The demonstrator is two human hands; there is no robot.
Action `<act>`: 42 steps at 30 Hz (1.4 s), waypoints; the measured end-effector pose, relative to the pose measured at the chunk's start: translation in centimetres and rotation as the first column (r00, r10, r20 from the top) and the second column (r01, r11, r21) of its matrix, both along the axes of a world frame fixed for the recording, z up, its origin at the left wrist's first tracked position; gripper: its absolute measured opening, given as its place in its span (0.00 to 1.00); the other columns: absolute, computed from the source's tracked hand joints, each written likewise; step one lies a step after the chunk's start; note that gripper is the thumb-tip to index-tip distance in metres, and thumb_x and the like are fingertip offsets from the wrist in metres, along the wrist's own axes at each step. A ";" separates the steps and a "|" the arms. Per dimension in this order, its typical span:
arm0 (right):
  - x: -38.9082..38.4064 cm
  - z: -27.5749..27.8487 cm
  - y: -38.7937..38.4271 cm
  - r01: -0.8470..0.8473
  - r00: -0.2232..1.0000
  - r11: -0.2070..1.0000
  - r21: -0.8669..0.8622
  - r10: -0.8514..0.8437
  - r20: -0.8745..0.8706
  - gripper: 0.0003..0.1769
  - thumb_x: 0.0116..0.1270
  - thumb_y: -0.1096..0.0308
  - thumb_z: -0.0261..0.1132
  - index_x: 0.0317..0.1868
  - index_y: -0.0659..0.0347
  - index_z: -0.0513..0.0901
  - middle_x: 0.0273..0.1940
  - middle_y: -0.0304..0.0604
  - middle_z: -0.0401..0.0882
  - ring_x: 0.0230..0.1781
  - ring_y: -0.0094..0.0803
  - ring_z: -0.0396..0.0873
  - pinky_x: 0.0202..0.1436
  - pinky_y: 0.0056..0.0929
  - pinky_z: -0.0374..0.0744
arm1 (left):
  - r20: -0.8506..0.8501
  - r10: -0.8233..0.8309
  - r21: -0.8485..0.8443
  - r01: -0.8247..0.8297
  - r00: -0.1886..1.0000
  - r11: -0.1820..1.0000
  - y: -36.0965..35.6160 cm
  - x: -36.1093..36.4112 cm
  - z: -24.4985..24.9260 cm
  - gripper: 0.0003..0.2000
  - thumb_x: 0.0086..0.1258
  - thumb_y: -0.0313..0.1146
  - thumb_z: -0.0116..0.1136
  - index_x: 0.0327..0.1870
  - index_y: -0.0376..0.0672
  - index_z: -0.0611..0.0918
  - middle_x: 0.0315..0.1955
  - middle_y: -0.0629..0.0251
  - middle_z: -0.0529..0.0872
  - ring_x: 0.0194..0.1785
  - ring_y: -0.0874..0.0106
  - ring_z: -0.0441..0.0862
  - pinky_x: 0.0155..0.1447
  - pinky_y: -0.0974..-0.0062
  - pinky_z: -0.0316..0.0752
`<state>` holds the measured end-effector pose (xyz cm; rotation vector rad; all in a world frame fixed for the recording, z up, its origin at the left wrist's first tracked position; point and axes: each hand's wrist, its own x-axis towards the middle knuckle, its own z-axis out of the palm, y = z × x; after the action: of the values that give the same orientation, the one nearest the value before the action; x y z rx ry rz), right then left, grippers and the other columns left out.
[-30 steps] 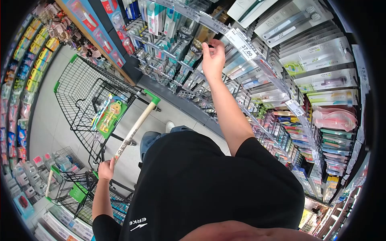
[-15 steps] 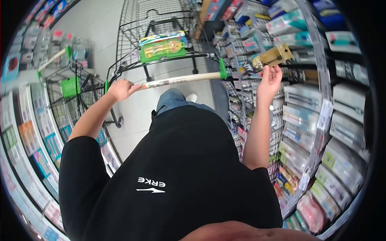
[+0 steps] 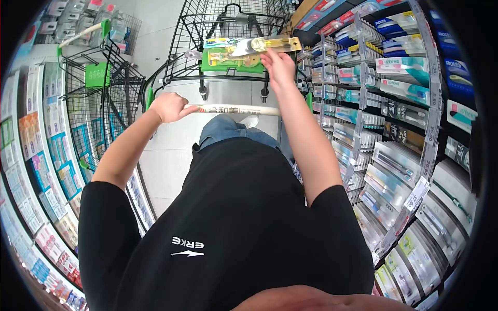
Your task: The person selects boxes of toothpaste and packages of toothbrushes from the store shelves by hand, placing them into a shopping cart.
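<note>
My left hand (image 3: 170, 107) is wrapped round the left part of the white cart handle (image 3: 244, 110). Held in my right hand (image 3: 278, 67) is a long toothbrush package (image 3: 284, 43), gold at its right end, pinched near its lower edge. The package lies over the green-framed child seat panel (image 3: 217, 65) of the black wire cart (image 3: 179, 67), overlapping the colourful picture there. Whether it rests on the panel or hovers just above it, I cannot tell.
Hanging toothbrush packages (image 3: 402, 65) fill the rack on the right, with a price tag (image 3: 416, 194) on its rail. A second cart (image 3: 106, 85) stands at the left beside shelves of boxed goods (image 3: 39, 166). Tiled floor (image 3: 166, 168) shows under the handle.
My right hand has moved left with the package, from beside the rack to over the cart's seat panel. The cart appears farther right in view. My left hand stays on the handle.
</note>
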<state>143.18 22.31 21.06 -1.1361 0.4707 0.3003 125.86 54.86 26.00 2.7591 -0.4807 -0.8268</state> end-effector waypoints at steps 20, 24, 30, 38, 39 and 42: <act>0.8 -6.5 9.1 0.145 0.960 0.967 -0.210 -0.190 -0.208 0.16 0.76 0.74 0.72 0.54 0.79 0.79 0.46 0.60 0.87 0.42 0.46 0.93 0.46 0.34 0.94 | 0.003 -0.025 -0.036 0.025 1.000 0.999 -1.9 -3.5 0.4 0.37 0.80 0.69 0.49 0.22 0.42 0.87 0.20 0.52 0.87 0.30 0.48 0.87 0.40 0.52 0.83; -3.0 -2.2 6.2 0.071 0.996 0.938 -0.339 -0.082 -0.017 0.15 0.77 0.68 0.72 0.53 0.72 0.82 0.42 0.54 0.91 0.39 0.38 0.93 0.40 0.30 0.89 | -0.045 -0.037 -0.043 0.035 0.998 0.998 -1.8 -3.0 0.1 0.39 0.80 0.70 0.46 0.23 0.42 0.88 0.22 0.50 0.88 0.32 0.47 0.88 0.42 0.51 0.84; -12.4 5.6 -2.0 0.115 0.762 0.014 -0.993 0.640 0.097 0.20 0.78 0.51 0.68 0.35 0.60 0.84 0.31 0.49 0.88 0.34 0.52 0.87 0.41 0.49 0.82 | -0.178 0.002 -0.083 -0.017 0.984 0.996 -2.2 -1.9 0.9 0.42 0.80 0.72 0.43 0.25 0.39 0.90 0.24 0.45 0.88 0.36 0.45 0.88 0.46 0.51 0.84; -15.0 6.5 -3.0 -0.310 0.899 -0.022 -0.951 0.318 -0.300 0.36 0.75 0.28 0.57 0.33 0.53 0.90 0.36 0.48 0.92 0.42 0.50 0.91 0.46 0.50 0.85 | -0.382 0.036 -0.285 -0.155 0.923 0.946 -2.0 -1.5 0.5 0.42 0.81 0.69 0.48 0.29 0.29 0.85 0.20 0.40 0.81 0.28 0.47 0.83 0.41 0.54 0.78; -14.8 6.4 -3.3 -0.363 0.883 -0.046 -0.931 0.300 -0.360 0.39 0.74 0.25 0.54 0.35 0.51 0.92 0.38 0.49 0.93 0.43 0.50 0.91 0.46 0.50 0.86 | -0.376 0.026 -0.277 -0.139 0.926 0.951 -1.9 -1.6 -0.5 0.43 0.79 0.72 0.46 0.30 0.31 0.87 0.26 0.36 0.85 0.36 0.42 0.86 0.45 0.51 0.79; -15.0 7.8 -2.5 -0.387 0.881 -0.125 -0.914 0.243 -0.406 0.39 0.77 0.26 0.52 0.37 0.51 0.93 0.38 0.50 0.93 0.44 0.50 0.91 0.47 0.50 0.86 | -0.355 0.024 -0.287 -0.133 0.935 0.949 -1.9 -2.0 -0.7 0.41 0.81 0.69 0.48 0.29 0.30 0.87 0.24 0.35 0.84 0.34 0.40 0.85 0.45 0.51 0.79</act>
<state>128.15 19.79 28.87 -2.8474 0.4672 0.4571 123.82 52.92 25.29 2.2694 -0.3865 -1.0896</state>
